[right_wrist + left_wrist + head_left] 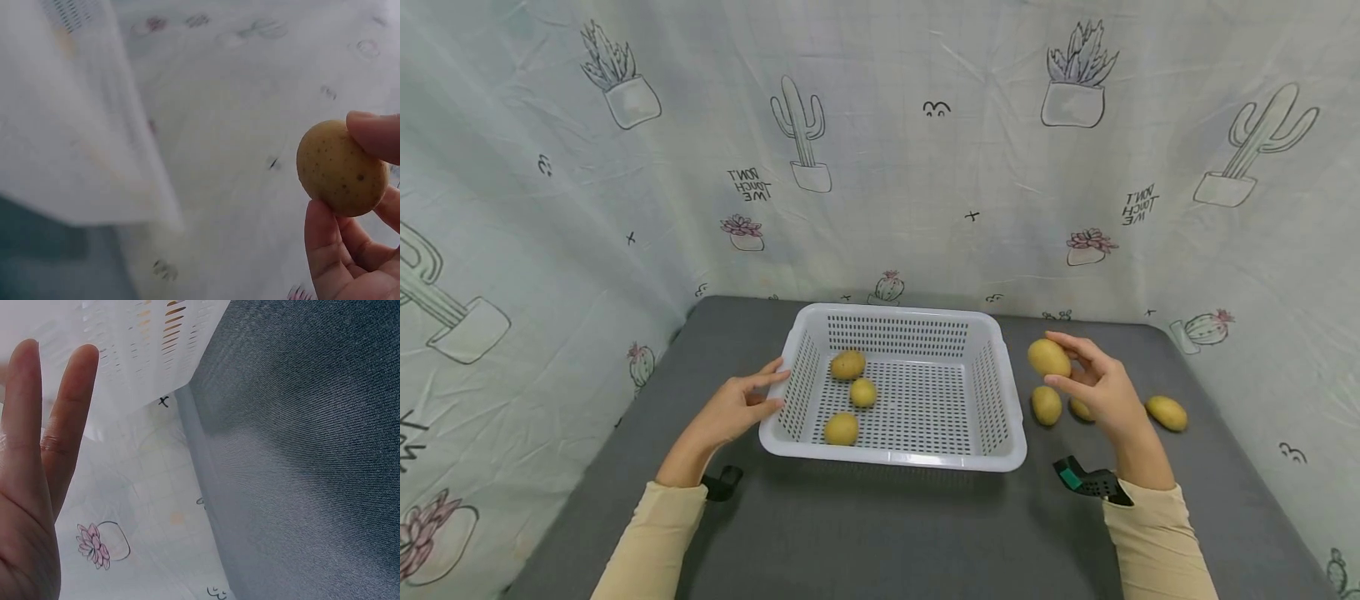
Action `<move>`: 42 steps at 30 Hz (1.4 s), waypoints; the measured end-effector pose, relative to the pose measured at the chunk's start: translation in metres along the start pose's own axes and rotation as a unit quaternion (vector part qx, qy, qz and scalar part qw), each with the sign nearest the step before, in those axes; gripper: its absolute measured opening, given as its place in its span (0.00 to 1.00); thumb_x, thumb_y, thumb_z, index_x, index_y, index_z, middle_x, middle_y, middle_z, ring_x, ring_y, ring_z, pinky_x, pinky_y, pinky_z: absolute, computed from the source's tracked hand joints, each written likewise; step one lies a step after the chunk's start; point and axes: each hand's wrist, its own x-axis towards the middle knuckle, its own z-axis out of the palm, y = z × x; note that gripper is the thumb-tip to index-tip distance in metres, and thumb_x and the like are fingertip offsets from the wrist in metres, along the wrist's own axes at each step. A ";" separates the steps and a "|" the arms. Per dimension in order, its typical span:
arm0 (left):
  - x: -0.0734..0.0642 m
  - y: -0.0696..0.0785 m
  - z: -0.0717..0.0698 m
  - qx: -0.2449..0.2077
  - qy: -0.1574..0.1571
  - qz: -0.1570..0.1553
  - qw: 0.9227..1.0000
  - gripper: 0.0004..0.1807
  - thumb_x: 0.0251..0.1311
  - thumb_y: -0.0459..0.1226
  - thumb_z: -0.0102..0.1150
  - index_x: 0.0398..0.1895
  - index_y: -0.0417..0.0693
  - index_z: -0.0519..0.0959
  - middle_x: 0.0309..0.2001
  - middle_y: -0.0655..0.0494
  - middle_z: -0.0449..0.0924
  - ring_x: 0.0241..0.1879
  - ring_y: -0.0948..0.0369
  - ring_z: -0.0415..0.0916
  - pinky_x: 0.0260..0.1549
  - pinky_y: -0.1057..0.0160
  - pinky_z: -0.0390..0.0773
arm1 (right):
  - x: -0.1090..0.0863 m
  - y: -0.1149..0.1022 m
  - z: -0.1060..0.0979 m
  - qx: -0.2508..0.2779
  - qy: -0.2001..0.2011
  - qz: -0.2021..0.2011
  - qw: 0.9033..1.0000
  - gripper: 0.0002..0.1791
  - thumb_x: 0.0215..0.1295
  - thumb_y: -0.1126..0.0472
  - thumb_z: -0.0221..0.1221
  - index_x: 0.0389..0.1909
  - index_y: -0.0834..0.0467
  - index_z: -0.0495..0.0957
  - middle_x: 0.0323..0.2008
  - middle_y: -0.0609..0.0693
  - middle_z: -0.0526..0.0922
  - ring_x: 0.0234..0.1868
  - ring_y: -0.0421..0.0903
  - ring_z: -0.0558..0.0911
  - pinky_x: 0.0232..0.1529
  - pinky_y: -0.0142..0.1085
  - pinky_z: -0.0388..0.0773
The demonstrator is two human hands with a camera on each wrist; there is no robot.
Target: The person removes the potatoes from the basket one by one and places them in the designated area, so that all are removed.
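Observation:
My right hand [1101,385] pinches a yellow potato [1049,357] between thumb and fingers, raised above the table to the right of the basket. Dark specks show on this potato [342,167] in the right wrist view. A white plastic basket [895,457] with slotted walls stands mid-table. Inside it, toward the left, lie three potatoes [847,365]. At the basket's left rim, my left hand [730,408] touches with its fingertips. Its fingers [69,406] look straight and spread in the left wrist view, beside the basket wall [144,350].
Under and beside my right hand, a potato [1047,406], a partly hidden potato [1081,409] and another potato [1167,413] lie on the dark grey table [880,533]. A pale curtain [880,167] printed with cacti surrounds the table's back and sides.

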 end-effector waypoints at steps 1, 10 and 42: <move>0.000 0.000 0.000 0.001 0.000 0.000 1.000 0.29 0.63 0.32 0.58 0.67 0.35 0.65 0.74 0.41 0.47 0.51 0.44 0.78 0.39 0.70 0.76 | -0.005 0.003 -0.002 -0.010 0.005 0.010 1.000 0.31 0.59 0.79 0.57 0.64 0.71 0.64 0.53 0.43 0.72 0.49 0.35 0.74 0.44 0.22 0.74; -0.001 -0.001 0.000 0.016 0.000 -0.002 1.000 0.29 0.63 0.34 0.57 0.68 0.38 0.64 0.74 0.42 0.47 0.50 0.44 0.78 0.40 0.67 0.77 | -0.047 0.035 -0.011 -0.022 0.029 0.072 0.997 0.30 0.62 0.76 0.56 0.66 0.68 0.63 0.54 0.39 0.72 0.48 0.32 0.73 0.41 0.23 0.73; 0.002 0.000 0.001 0.000 0.002 -0.010 1.000 0.29 0.63 0.31 0.57 0.68 0.36 0.64 0.74 0.42 0.47 0.47 0.46 0.80 0.36 0.68 0.76 | -0.090 0.089 -0.004 -0.157 -0.024 0.165 0.973 0.32 0.57 0.65 0.66 0.62 0.68 0.69 0.55 0.62 0.71 0.45 0.26 0.73 0.38 0.28 0.76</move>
